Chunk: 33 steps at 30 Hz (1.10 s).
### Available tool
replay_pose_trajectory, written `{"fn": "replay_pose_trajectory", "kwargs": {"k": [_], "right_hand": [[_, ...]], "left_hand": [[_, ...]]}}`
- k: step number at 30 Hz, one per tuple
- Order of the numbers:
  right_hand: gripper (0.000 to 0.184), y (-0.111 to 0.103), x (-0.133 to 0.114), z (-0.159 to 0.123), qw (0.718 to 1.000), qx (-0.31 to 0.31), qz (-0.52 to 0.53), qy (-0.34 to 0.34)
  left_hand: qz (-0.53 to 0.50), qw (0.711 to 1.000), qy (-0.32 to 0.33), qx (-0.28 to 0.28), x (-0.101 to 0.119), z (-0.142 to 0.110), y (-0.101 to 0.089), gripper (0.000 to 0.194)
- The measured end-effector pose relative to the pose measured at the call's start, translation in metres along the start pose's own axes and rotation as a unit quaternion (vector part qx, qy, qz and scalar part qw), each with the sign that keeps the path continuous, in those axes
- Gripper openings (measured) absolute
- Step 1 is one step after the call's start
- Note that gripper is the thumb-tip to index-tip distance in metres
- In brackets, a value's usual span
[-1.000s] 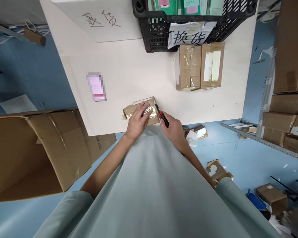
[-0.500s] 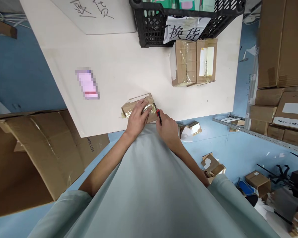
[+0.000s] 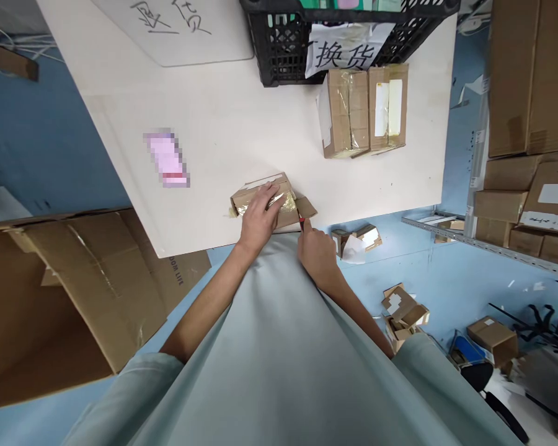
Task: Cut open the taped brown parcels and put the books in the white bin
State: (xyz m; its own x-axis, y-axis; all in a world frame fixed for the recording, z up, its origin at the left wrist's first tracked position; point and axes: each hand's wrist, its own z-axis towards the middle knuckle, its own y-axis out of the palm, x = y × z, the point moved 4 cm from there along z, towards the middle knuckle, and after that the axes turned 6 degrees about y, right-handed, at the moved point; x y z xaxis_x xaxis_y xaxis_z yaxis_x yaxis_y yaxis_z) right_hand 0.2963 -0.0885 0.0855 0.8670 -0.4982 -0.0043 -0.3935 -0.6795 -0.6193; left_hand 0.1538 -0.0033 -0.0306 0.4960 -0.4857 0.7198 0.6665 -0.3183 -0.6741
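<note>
Head-worn view, forward and down

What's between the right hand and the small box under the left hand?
In the head view, a red-and-black tool pokes out of the right hand, up to the edge of the small box, beside its open flap.

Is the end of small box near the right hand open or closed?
Open, at least partly: a cardboard flap sticks out from that end of the small box, near the right hand. The inside is not visible.

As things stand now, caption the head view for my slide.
Left hand resting on a taped cardboard box, right hand gripping a red-and-black cutter beside the open end flap.
</note>
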Motion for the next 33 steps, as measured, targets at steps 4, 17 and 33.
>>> {"fn": "replay_pose_trajectory", "kwargs": {"k": [4, 17, 33], "right_hand": [[0.047, -0.016, 0.018, -0.001, 0.994, 0.083, 0.06, -0.029], [0.057, 0.046, 0.105, 0.198, 0.975, 0.172, 0.136, 0.035], [0.049, -0.029, -0.012, 0.074, 0.905, 0.254, 0.019, -0.342]], "left_hand": [[0.0, 1.0, 0.009, 0.002, 0.0, 0.003, -0.007, 0.045], [0.089, 0.988, 0.031, -0.123, 0.001, 0.007, -0.044, 0.088], [0.112, 0.983, -0.137, 0.038, -0.005, -0.02, -0.06, 0.119]]}}
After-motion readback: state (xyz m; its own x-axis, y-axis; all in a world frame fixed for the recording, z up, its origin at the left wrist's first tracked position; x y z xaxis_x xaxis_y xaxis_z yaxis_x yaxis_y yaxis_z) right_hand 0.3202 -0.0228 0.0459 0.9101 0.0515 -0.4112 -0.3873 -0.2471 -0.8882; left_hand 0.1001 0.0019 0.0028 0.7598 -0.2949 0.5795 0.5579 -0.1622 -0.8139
